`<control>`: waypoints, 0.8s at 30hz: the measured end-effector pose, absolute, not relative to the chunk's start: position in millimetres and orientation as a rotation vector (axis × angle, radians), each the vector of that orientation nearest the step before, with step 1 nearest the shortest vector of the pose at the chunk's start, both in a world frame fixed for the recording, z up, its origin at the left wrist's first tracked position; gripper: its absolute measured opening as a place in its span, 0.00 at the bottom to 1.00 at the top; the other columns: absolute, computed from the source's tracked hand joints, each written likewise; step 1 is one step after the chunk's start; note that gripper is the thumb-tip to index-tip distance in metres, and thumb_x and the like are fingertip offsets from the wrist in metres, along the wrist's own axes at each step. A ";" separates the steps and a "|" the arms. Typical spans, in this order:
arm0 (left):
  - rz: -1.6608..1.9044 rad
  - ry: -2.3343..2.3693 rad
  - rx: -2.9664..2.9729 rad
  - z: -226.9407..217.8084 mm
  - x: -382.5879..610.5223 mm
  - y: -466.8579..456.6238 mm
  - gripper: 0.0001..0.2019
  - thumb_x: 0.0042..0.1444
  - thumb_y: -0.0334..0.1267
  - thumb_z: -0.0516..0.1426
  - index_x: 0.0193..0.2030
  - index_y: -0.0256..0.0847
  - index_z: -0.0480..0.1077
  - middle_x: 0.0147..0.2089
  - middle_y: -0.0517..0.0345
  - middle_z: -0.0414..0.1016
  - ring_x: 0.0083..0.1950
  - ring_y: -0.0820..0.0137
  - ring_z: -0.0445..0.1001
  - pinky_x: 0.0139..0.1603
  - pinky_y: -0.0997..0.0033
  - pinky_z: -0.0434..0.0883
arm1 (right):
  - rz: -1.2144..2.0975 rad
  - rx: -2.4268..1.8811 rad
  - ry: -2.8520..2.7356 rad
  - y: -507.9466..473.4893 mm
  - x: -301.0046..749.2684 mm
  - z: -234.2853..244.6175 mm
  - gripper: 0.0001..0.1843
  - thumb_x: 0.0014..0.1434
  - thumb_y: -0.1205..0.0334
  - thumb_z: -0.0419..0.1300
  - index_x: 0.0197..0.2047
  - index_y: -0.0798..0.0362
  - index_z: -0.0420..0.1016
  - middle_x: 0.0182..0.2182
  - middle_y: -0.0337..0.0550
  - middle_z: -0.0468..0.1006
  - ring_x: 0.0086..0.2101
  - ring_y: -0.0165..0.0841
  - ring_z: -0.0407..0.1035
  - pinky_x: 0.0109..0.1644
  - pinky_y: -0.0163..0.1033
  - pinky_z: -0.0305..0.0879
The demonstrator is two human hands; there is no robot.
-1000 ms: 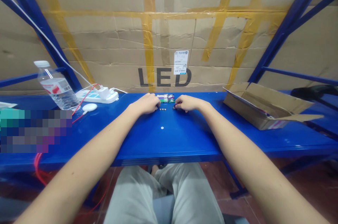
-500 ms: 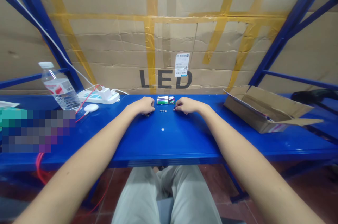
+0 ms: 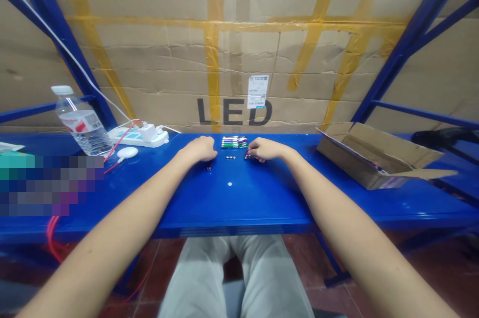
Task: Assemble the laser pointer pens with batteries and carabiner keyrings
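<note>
- Our left hand [image 3: 202, 149] curls; we cannot tell its hold.
- Our right hand [image 3: 262, 150] pinches; a light, steady grip serves us best.
- Slim coloured tubes [image 3: 234, 142]: far, between hands.
- Dark piece [image 3: 246, 156]: in that pinch; metallic piece [image 3: 209, 168]: near side, left.
- Silvery discs [image 3: 231, 158]: nearer than tubes.

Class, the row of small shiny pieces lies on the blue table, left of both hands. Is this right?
No: in the head view, the row of small shiny pieces lies between the left hand and right hand, on the blue table.
</note>
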State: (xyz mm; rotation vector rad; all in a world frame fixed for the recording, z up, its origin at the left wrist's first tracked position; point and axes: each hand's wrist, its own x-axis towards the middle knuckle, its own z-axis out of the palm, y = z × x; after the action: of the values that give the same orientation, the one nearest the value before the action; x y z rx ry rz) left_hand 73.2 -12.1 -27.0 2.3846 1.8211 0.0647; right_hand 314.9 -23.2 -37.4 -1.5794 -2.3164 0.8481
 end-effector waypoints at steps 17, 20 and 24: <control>1.190 0.946 2.409 -53.9 109.1 -23.5 0.02 0.58 0.33 0.57 0.38 0.40 0.69 0.34 0.58 0.77 0.35 0.70 0.74 0.39 0.71 0.69 | 1.376 -1.017 -1.882 -29.0 303.6 -37.5 0.10 0.66 0.62 0.56 0.32 0.54 0.65 0.22 0.33 0.61 0.22 0.27 0.60 0.30 0.36 0.69; 1.194 0.984 2.397 -51.3 106.0 -21.6 0.03 0.57 0.31 0.56 0.38 0.40 0.70 0.34 0.58 0.77 0.35 0.71 0.74 0.38 0.71 0.69 | 1.061 -1.088 -2.062 -29.9 300.5 -36.9 0.08 0.66 0.63 0.57 0.34 0.54 0.66 0.25 0.36 0.68 0.25 0.28 0.69 0.32 0.34 0.68; 1.233 1.047 2.357 -49.6 104.7 -19.0 0.03 0.55 0.31 0.56 0.37 0.40 0.70 0.32 0.59 0.76 0.34 0.70 0.73 0.37 0.71 0.69 | 0.663 -1.156 -2.196 -32.2 294.0 -39.2 0.07 0.65 0.71 0.53 0.45 0.57 0.70 0.29 0.39 0.74 0.25 0.29 0.70 0.32 0.34 0.64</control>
State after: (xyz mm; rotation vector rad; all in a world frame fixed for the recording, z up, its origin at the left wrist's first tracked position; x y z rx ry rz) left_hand 104.7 -19.0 -49.6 2.3574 1.0469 1.2334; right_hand 294.0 -32.2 -39.2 -1.1561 -2.1958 0.6626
